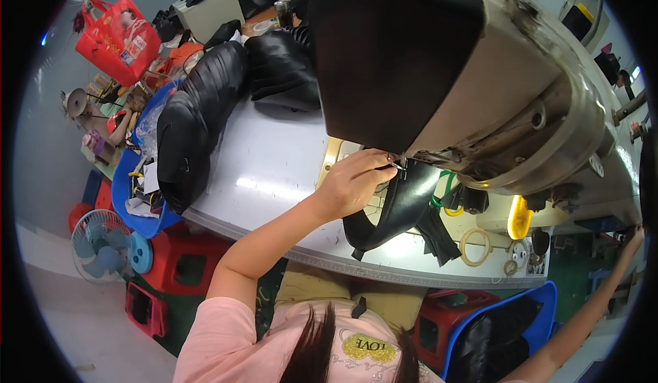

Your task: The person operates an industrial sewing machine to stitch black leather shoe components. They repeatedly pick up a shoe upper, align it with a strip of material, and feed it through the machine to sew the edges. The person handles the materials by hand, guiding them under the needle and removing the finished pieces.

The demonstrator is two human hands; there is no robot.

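The large sewing machine (548, 95), with a dark panel on its head, fills the upper right. My left hand (353, 183) is raised at the needle area under the head, thumb and forefinger pinched together. A small metal part shows at the fingertips, but what they hold is too small to make out. Beneath that hand, a curved black leather-like piece (404, 205) lies on the white table (274, 170). My right arm stretches out to the far right, where my right hand (634, 238) is at the machine's right end. Its fingers are too small and dark to read.
Black padded pieces (195, 122) lie on the table's left side. A blue tub (130, 198), a fan (103, 246) and red stools (181, 260) stand to the left. A tape roll (475, 246) lies near the front edge. Another blue bin (548, 301) holds black pieces.
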